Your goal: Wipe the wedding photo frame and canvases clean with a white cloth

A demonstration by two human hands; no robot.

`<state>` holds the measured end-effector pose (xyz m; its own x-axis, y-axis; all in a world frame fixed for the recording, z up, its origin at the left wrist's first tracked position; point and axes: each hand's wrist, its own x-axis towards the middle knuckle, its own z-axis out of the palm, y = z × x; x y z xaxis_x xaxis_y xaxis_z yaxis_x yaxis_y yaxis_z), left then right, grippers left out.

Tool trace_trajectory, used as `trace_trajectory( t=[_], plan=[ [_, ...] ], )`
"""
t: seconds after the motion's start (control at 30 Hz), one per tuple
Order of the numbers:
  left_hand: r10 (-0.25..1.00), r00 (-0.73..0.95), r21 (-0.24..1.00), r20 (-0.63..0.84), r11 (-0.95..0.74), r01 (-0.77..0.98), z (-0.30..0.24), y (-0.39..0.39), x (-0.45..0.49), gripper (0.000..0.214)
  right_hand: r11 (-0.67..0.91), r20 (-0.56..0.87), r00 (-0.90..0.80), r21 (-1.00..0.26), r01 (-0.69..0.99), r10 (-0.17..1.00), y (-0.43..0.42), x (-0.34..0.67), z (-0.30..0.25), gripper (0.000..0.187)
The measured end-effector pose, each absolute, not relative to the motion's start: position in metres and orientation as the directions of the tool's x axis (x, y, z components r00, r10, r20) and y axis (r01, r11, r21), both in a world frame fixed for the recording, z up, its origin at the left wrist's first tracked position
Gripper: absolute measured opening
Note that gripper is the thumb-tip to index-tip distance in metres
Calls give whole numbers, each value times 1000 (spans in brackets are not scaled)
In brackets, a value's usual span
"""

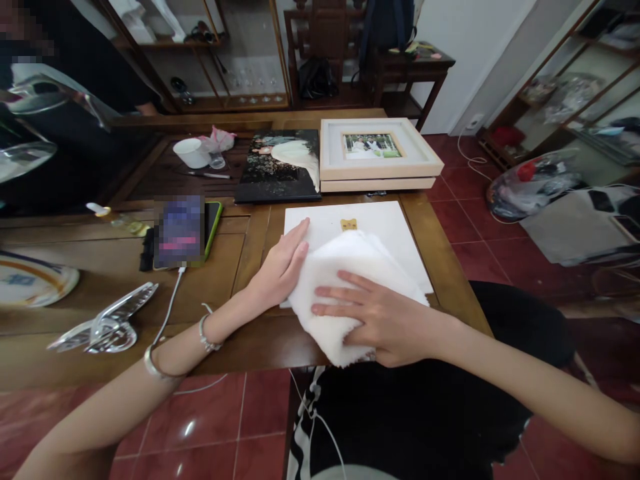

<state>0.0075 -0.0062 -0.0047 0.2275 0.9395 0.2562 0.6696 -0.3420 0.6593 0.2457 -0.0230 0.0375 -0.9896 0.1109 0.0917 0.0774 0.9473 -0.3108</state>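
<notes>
Two bare hands, mine, are busy at the edge of a wooden table (215,280) with a white cloth (370,260) and a white board (395,230). The step in hand looks to be wiping the board's face. The next stroke, I judge, calls for a steady left hand and a flat, even push of the cloth around the small gold-coloured fitting (349,225) near the board's far edge.

My hands are apart and unclenched. My left hand (285,263) rests along the board's left side, fingers straight, thumb against the cloth. My right hand (375,317) lies spread on top of the cloth; whether its thumb pinches a fold, I cannot tell.

The cloth sits between board and right palm, covering the board's near part and drooping past the table's near edge. The board lies flat in front of me, just short of a dark photo panel (280,163) and a pale picture frame (327,153).
</notes>
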Motion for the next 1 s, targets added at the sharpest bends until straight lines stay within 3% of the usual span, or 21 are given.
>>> trace_trajectory(
  t=[0.17,0.3,0.57,0.73,0.87,1.0],
  plan=[
    [938,259,654,231,-347,672,-4,-7,7,59,915,45,-993,-394,83,109,-30,260,50,25],
    [924,336,588,183,-377,715,-7,-6,7,54,907,32,-983,-393,154,180,-31,271,57,27],
    [901,410,486,141,-424,764,-11,-5,6,47,881,100,-888,-220,419,448,1,282,51,29],
    [901,416,471,123,-422,775,-9,-6,7,45,797,172,-780,-189,573,601,45,266,37,20],
    [899,419,471,127,-426,772,-8,-6,8,45,791,176,-773,-189,581,610,74,233,33,20],
    [884,434,458,173,-462,759,-8,-4,8,43,869,154,-862,-206,451,484,92,200,32,22]
  ],
)
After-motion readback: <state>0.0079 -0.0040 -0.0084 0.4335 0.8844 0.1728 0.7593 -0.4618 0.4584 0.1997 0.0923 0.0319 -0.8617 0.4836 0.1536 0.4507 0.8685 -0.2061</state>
